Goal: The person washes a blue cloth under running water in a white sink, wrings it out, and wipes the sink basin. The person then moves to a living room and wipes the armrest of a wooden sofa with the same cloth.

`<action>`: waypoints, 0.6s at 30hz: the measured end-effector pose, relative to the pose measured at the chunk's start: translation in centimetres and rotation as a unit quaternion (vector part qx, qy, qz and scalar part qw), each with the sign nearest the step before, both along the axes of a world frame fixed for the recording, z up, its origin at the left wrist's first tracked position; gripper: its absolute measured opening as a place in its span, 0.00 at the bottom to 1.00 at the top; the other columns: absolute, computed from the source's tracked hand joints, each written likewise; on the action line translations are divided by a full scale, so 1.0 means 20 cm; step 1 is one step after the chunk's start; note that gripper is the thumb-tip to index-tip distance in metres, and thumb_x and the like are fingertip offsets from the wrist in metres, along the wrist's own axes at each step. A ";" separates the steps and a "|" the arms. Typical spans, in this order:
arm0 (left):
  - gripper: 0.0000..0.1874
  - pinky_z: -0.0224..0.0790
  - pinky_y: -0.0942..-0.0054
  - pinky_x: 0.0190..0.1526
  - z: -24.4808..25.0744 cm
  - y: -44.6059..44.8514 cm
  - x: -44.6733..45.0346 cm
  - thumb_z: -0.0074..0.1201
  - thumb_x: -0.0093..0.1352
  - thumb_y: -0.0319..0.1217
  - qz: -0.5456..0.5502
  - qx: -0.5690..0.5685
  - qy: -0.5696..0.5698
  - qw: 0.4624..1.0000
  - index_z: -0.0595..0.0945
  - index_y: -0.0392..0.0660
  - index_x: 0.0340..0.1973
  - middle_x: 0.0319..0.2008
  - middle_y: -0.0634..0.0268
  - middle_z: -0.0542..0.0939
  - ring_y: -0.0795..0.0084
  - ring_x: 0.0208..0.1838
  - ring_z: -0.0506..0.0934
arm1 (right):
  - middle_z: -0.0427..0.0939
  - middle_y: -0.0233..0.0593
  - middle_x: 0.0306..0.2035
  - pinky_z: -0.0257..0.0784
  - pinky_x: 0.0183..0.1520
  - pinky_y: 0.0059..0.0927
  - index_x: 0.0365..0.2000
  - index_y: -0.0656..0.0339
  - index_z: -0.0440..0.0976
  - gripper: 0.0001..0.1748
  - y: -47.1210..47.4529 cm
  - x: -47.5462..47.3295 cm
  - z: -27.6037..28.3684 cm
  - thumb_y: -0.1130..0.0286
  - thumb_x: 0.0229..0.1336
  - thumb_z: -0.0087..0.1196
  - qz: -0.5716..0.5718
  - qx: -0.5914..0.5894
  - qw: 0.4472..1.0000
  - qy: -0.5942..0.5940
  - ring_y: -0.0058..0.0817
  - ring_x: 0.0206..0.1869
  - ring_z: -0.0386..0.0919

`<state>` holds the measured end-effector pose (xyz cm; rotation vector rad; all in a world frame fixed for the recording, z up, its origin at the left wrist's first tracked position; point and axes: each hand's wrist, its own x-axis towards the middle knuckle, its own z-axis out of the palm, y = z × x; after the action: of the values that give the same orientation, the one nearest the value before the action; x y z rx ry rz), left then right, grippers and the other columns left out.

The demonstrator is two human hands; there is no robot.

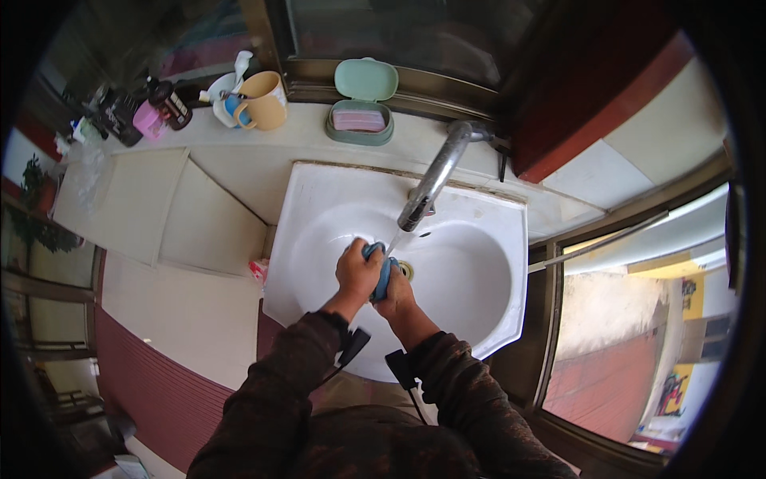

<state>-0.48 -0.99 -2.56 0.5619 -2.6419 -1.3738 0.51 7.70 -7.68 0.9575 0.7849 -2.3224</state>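
Both hands grip a bunched blue cloth [383, 278] over the basin of a white ceramic sink [473, 281]. My left hand [356, 269] wraps its upper left side. From below and to the right, my right hand [397, 293] closes on the same cloth. A chrome faucet [434, 179] reaches over the basin, and a thin stream of water [393, 240] runs from its spout onto the cloth. Just right of the cloth the drain [406, 270] is partly visible. My fingers hide much of the cloth.
On the ledge behind the sink stand an open green soap box [359, 135] with a pink soap bar [359, 120], a yellow mug [263, 102], a dark pump bottle [170, 105] and a pink jar [149, 120]. A window [622, 335] is at right. Dark cables hang near both wrists.
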 end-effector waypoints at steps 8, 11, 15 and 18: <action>0.15 0.69 0.62 0.47 -0.07 0.12 0.04 0.62 0.55 0.40 -0.039 0.008 0.117 0.992 0.79 0.43 0.28 0.34 0.47 0.77 0.45 0.41 0.75 | 0.75 0.44 0.42 0.72 0.48 0.34 0.45 0.57 0.69 0.16 0.13 -0.04 -0.13 0.58 0.66 0.43 0.003 -0.094 0.964 0.250 0.34 0.44 0.76; 0.11 0.68 0.58 0.40 -0.08 0.09 0.00 0.59 0.59 0.37 0.006 0.025 0.040 0.999 0.80 0.42 0.28 0.32 0.48 0.76 0.47 0.36 0.74 | 0.74 0.41 0.45 0.72 0.49 0.33 0.49 0.61 0.67 0.19 0.12 -0.02 -0.17 0.58 0.66 0.43 0.029 0.074 0.995 0.068 0.32 0.46 0.75; 0.11 0.66 0.58 0.36 -0.09 0.11 -0.01 0.59 0.59 0.35 0.003 -0.077 0.270 0.960 0.77 0.40 0.23 0.29 0.51 0.75 0.51 0.37 0.73 | 0.74 0.44 0.43 0.72 0.49 0.35 0.46 0.64 0.67 0.19 0.13 -0.05 -0.12 0.58 0.65 0.42 0.006 -0.014 0.994 0.109 0.35 0.45 0.74; 0.10 0.68 0.59 0.38 -0.19 0.12 0.04 0.55 0.59 0.37 -0.061 -0.060 0.200 0.976 0.78 0.44 0.22 0.27 0.56 0.77 0.52 0.35 0.75 | 0.75 0.37 0.38 0.73 0.42 0.32 0.41 0.60 0.69 0.14 0.14 -0.09 -0.07 0.61 0.63 0.45 0.071 -0.023 0.991 0.114 0.30 0.39 0.75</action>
<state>0.28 1.35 -6.29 0.0933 -2.4371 -1.1945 -1.36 10.51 -9.09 0.6004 0.8549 -2.3387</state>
